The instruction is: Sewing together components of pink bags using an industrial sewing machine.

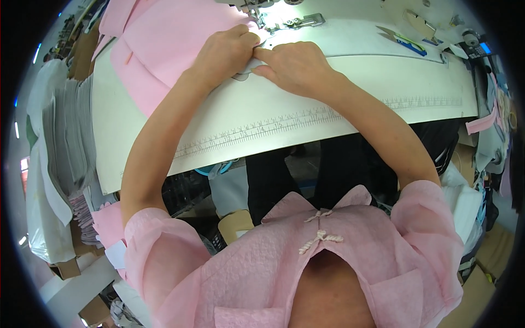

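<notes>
Pink fabric (158, 46) spreads over the left of the sewing table, its right end running under my left hand (227, 54). The fingers of that hand are bent and closed on the fabric's edge, close to the presser foot (261, 24) of a sewing machine (254, 4). My right hand (298, 68) meets it from the right, index fingertip against the left fingers and thumb lower down. A small pale grey piece (250, 66) shows between the two hands, at the right thumb and index finger. The exact pinch is partly hidden.
A metal guide (306, 22) lies right of the needle area. Scissors (387, 34) and a blue-handled cutter (410, 46) lie at the right back. A printed ruler (273, 127) follows the table's front edge. Stacked grey sheets (74, 136) stand at the left.
</notes>
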The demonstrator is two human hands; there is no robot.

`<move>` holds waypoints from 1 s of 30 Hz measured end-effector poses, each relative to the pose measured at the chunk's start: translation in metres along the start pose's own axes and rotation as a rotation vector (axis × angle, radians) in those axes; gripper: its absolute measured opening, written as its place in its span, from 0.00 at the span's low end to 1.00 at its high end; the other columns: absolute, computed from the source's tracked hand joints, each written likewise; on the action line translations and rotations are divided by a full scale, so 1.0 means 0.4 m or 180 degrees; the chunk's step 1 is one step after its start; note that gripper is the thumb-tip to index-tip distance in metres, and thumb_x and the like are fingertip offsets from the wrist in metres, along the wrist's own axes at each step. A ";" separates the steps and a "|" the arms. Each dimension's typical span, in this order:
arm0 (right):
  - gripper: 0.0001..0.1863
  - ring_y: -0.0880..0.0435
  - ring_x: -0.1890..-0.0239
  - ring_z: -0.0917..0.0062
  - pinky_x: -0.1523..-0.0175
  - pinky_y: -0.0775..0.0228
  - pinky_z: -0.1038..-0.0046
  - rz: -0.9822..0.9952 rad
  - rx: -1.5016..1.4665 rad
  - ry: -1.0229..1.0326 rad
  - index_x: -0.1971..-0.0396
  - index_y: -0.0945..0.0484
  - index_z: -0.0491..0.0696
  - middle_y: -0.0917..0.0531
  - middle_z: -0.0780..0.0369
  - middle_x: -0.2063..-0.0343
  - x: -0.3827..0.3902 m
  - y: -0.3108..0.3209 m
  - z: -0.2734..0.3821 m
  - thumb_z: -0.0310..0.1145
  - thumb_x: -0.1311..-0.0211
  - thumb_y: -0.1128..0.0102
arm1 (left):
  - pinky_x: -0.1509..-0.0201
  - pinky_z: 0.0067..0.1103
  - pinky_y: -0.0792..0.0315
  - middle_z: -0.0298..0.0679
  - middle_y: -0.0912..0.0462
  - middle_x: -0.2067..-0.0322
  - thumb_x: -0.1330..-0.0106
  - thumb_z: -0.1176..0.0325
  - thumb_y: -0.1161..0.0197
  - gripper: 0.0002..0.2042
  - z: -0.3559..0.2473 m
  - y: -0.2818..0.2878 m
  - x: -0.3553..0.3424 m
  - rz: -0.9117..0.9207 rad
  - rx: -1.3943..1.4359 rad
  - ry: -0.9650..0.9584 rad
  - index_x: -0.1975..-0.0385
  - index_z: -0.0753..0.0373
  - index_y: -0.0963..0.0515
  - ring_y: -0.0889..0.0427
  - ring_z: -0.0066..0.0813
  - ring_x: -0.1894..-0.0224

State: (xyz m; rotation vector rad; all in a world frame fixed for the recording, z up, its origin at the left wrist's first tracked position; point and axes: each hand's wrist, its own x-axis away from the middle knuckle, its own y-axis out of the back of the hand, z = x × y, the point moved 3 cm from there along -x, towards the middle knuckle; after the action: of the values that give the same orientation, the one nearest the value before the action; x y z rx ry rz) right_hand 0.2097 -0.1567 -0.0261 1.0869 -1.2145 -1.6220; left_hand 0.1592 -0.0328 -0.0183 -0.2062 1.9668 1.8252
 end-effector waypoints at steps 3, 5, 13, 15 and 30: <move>0.13 0.22 0.75 0.73 0.72 0.31 0.71 -0.0179 -0.0295 0.0121 0.72 0.26 0.51 0.22 0.64 0.82 0.003 -0.007 -0.017 0.44 0.45 0.52 | 0.74 0.26 0.30 0.37 0.27 0.75 0.52 0.75 0.43 0.06 -0.009 -0.003 0.001 0.0055 -0.0063 -0.0099 0.73 0.60 0.27 0.25 0.36 0.77; 0.12 0.22 0.75 0.73 0.72 0.31 0.71 -0.0432 -0.0405 0.0205 0.72 0.25 0.51 0.22 0.64 0.82 0.005 -0.019 -0.019 0.43 0.45 0.52 | 0.75 0.25 0.30 0.37 0.28 0.76 0.54 0.75 0.44 0.07 -0.008 -0.007 0.005 0.0141 -0.0078 -0.0160 0.73 0.61 0.28 0.26 0.35 0.78; 0.10 0.23 0.73 0.71 0.70 0.32 0.72 -0.0492 -0.0559 0.0112 0.68 0.24 0.51 0.21 0.64 0.76 0.016 -0.010 -0.010 0.39 0.47 0.50 | 0.75 0.23 0.29 0.35 0.30 0.77 0.54 0.75 0.45 0.07 0.025 0.003 0.007 0.0239 -0.0464 -0.0542 0.73 0.62 0.29 0.26 0.32 0.76; 0.11 0.23 0.73 0.70 0.69 0.32 0.72 -0.0381 -0.0635 0.0013 0.68 0.24 0.51 0.21 0.64 0.75 0.012 -0.009 -0.016 0.39 0.47 0.51 | 0.74 0.23 0.29 0.35 0.31 0.78 0.55 0.75 0.46 0.07 0.022 -0.001 0.002 0.0292 -0.0478 -0.0575 0.74 0.62 0.29 0.26 0.31 0.76; 0.11 0.22 0.73 0.68 0.67 0.31 0.68 -0.0305 -0.0842 -0.0186 0.76 0.23 0.50 0.21 0.60 0.78 -0.011 -0.004 -0.039 0.39 0.47 0.53 | 0.73 0.23 0.27 0.40 0.28 0.71 0.54 0.72 0.44 0.03 -0.047 -0.033 -0.038 0.0468 -0.1009 0.0275 0.81 0.62 0.28 0.22 0.32 0.75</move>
State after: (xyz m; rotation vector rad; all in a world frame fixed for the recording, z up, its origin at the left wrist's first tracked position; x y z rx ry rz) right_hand 0.2256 -0.1565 -0.0294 0.9473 -0.9626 -1.8394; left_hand 0.1740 -0.0555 -0.0235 -0.2470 1.7783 2.2555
